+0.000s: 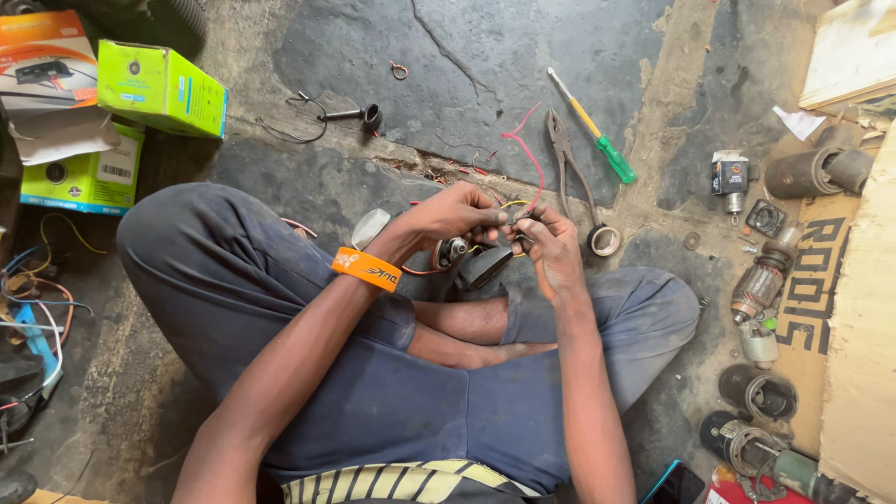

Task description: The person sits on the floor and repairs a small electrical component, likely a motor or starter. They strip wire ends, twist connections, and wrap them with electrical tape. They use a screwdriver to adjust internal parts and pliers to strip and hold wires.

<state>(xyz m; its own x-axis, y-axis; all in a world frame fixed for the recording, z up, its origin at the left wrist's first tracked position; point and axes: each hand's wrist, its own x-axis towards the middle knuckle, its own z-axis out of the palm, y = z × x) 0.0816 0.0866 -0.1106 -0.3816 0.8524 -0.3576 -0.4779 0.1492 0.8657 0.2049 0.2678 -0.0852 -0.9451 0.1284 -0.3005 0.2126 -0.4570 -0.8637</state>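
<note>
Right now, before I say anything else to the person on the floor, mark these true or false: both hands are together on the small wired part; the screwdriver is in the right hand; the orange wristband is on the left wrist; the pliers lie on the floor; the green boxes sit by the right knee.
1. Both hands meet on the small wired part. True: left hand and right hand pinch it together.
2. The screwdriver is in the right hand. False: it lies on the floor.
3. The orange wristband is on the left wrist. True.
4. The pliers lie on the floor. True.
5. The green boxes sit by the right knee. False: they are on the left side.
</note>
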